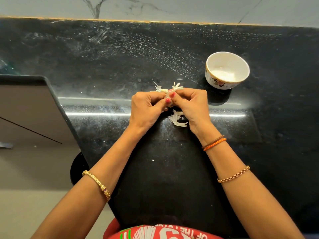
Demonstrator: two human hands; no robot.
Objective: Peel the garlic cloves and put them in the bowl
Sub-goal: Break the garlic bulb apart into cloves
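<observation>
We start at the grip: our left hand [146,107] and right hand [191,105] meet over the middle of the counter [120,54], thumbs and curled fingers of both pinching the same small piece of garlic [168,96] between them. Neither hand is slack; the fingertips close tight on the clove, and papery strips of skin stick up past the knuckles on the far side. How much of the clove is already bare we cannot tell, since the fingers cover most of it. Just beneath our right palm a little heap of loose peels [178,119] lies on the counter, with a few white flecks scattered nearer our body. Further out, to the right and a little beyond our hands, the white bowl [240,69] with a flowered band stands upright, apart from both hands. Its inside looks pale and we make out no clear cloves in it, though glare on the bottom leaves that unsure. So we judge the task early or midway: peeling is under way on this clove, some skin is off, and carrying the peeled garlic across to the bowl is not yet done.
</observation>
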